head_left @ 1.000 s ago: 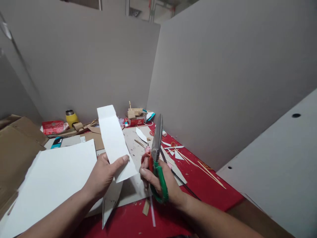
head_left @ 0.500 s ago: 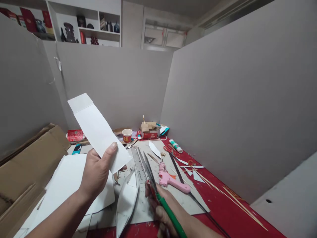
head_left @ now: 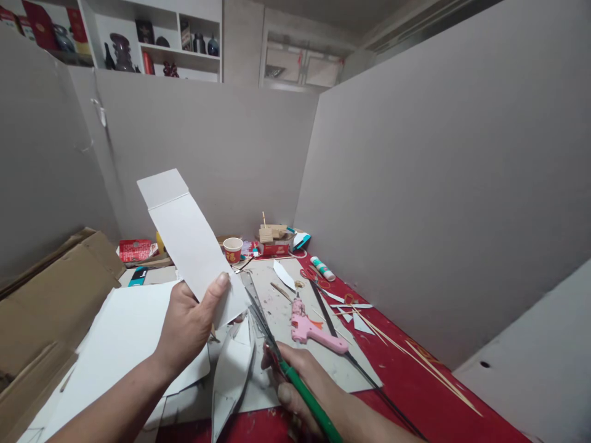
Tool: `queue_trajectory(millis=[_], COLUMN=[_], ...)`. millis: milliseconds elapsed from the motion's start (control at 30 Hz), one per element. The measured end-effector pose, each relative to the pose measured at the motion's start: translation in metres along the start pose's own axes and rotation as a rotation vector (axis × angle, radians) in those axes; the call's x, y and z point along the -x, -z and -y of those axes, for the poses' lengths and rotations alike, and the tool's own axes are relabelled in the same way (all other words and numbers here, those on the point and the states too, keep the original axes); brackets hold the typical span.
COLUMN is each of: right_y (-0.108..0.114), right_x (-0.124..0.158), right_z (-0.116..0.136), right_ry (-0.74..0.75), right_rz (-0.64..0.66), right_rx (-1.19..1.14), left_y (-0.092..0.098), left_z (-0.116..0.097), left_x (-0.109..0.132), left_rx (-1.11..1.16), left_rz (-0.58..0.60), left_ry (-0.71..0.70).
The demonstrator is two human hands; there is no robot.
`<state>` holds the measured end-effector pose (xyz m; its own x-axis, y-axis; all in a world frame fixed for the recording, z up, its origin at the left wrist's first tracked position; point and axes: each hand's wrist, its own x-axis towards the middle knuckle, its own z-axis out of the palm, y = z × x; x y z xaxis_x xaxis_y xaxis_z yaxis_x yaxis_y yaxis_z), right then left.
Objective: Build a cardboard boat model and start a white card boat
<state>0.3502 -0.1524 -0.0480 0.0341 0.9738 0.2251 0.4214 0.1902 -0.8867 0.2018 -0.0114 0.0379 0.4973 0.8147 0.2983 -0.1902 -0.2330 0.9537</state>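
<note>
My left hand (head_left: 187, 326) pinches a long strip of white card (head_left: 189, 237) near its lower end, thumb on top. A crease crosses the strip close to its upper end. In my right hand (head_left: 311, 372) is a pair of scissors (head_left: 299, 387) with green handles. Their blades point up and left, the tips beside the strip's lower right edge; I cannot tell whether they touch it. Below the strip lies a boat-shaped white card piece (head_left: 232, 363) with a pointed end. A pink glue gun (head_left: 316, 332) rests right of the scissors.
White card sheets (head_left: 124, 332) and folded brown cardboard (head_left: 50, 295) lie at left. A paper cup (head_left: 233, 250) and a small red box (head_left: 276, 248) stand at the back. Thin wooden sticks (head_left: 415, 363) and card scraps (head_left: 362, 323) lie on the red cloth (head_left: 406, 400) at right.
The scissors have moved up and left to the strip's lower edge, and their blades are closer together. The strip has shifted slightly right and stands more upright. The view has turned a little.
</note>
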Motion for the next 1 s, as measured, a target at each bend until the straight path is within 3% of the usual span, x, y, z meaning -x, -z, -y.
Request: queue_trajectory(millis=[233, 567, 733, 1000], right_y=[0.002, -0.004, -0.006, -0.009], right_x=[-0.002, 0.003, 0.002, 0.004], right_z=[0.002, -0.008, -0.011, -0.01], right_ry=[0.089, -0.082, -0.041, -0.129], right_rz=[0.007, 0.015, -0.046, -0.015], right_rx=[0.033, -0.187, -0.209, -0.266], left_y=[-0.004, -0.008, -0.007, -0.007], left_z=[0.001, 0.003, 0.005, 0.009], left_x=[0.0, 0.001, 0.0, -0.002], left_rx=[-0.009, 0.068, 0.091, 0.149], left_rz=[0.024, 0.078, 0.09, 0.109], left_ry=[0.001, 0.067, 0.053, 0.065])
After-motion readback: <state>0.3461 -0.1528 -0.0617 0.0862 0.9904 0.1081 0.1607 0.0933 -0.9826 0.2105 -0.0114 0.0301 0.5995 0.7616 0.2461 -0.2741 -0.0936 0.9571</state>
